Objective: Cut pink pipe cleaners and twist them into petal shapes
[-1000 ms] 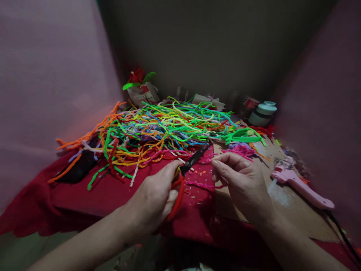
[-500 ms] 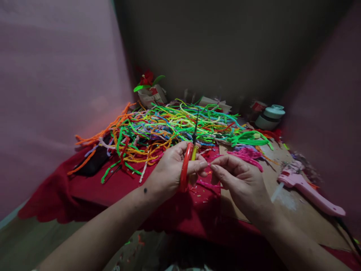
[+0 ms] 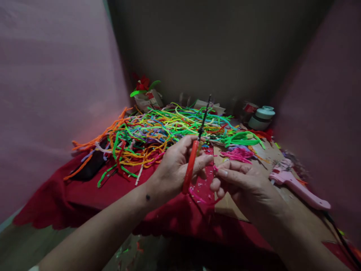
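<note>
In my left hand (image 3: 173, 165) is a pair of scissors (image 3: 190, 169) with red handles, its dark blades pointing up and away from me. The thumb of that hand reaches toward my right hand (image 3: 251, 184). Between thumb and forefinger, my right hand pinches a thin pink pipe cleaner (image 3: 215, 168). A pink strand (image 3: 201, 200) curves below the hands, and I cannot tell whether it is the same piece. Just beyond my right hand lies a bunch of pink pipe cleaners (image 3: 238, 154).
A large tangle of coloured pipe cleaners (image 3: 169, 124) covers the back of the red tablecloth (image 3: 93, 195). To the right, a pink glue gun (image 3: 301, 190) rests on cardboard (image 3: 229, 207). Behind stand a pale jar (image 3: 262, 116) and a red flower (image 3: 143, 83) with green leaves.
The view has shifted slightly. The scissors blades now lean more to the right. My right hand's lower fingers have curled forward, and the pink strand below now bends in a curve.
</note>
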`<state>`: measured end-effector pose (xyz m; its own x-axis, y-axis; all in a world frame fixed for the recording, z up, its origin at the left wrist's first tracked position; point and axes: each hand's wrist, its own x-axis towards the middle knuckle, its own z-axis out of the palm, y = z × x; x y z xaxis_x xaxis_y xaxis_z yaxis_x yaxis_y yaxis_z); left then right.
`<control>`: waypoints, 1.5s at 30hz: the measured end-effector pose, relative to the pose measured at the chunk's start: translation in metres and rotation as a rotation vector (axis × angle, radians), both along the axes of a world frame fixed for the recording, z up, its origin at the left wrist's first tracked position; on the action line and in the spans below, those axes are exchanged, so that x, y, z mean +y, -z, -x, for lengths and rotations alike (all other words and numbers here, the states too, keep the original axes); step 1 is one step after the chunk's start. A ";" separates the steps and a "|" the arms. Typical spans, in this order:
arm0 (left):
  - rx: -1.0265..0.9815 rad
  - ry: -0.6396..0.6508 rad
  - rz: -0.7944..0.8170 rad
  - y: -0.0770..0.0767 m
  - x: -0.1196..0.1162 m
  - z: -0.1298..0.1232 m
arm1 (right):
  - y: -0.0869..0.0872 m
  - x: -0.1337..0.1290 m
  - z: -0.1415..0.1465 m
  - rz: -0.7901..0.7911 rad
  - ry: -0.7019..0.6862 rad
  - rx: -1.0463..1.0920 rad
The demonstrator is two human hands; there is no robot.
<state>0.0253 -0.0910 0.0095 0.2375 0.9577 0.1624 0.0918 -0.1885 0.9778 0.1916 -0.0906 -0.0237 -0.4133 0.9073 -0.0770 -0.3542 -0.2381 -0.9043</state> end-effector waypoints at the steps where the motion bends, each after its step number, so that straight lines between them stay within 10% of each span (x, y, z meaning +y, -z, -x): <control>1: 0.072 -0.056 -0.052 0.002 -0.003 0.002 | -0.001 -0.001 0.000 -0.002 0.059 0.019; 14: 0.966 -0.271 -0.917 0.023 -0.043 0.000 | -0.033 -0.019 -0.010 -0.134 0.418 0.288; 24: 0.926 -0.304 -0.898 0.026 -0.046 0.003 | -0.041 -0.034 -0.016 -0.463 0.751 0.184; 45: 1.125 -0.255 -0.865 0.050 -0.032 0.007 | -0.003 -0.015 0.015 -0.350 0.538 0.036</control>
